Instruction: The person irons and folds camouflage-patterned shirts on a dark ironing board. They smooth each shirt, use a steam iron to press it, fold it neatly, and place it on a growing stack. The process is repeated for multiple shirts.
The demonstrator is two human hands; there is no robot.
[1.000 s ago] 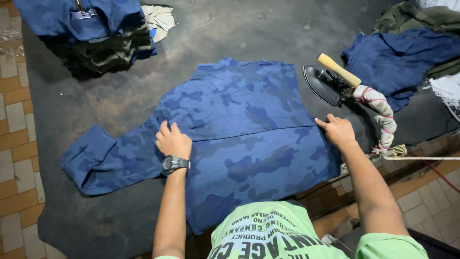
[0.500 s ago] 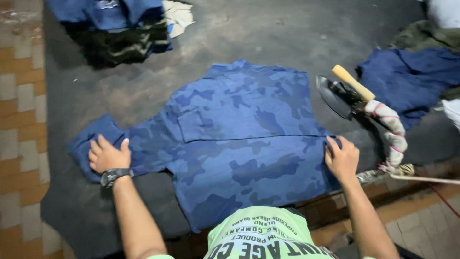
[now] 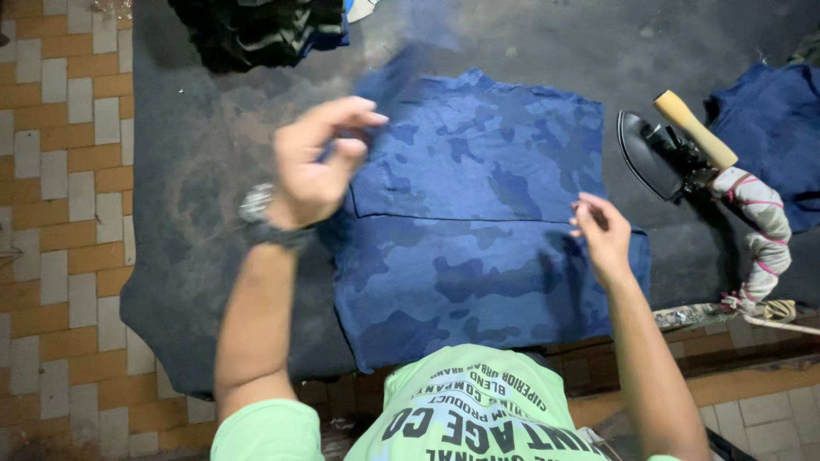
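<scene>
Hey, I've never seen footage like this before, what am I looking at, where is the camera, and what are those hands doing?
There is no machine here. The picture comes from a camera worn on a person's head, looking down, so the two bare arms are the wearer's own, and the green printed T-shirt at the bottom is theirs too. A blue camouflage shirt lies spread on a dark padded ironing surface. The left hand, with a wristwatch, is raised and pinches part of the shirt's left side. The right hand is at the shirt's right edge; whether it grips the cloth is unclear. To the right rests a black iron with a wooden handle and a cloth-wrapped cord. A pile of dark clothes lies at the top, another blue garment at far right.
</scene>
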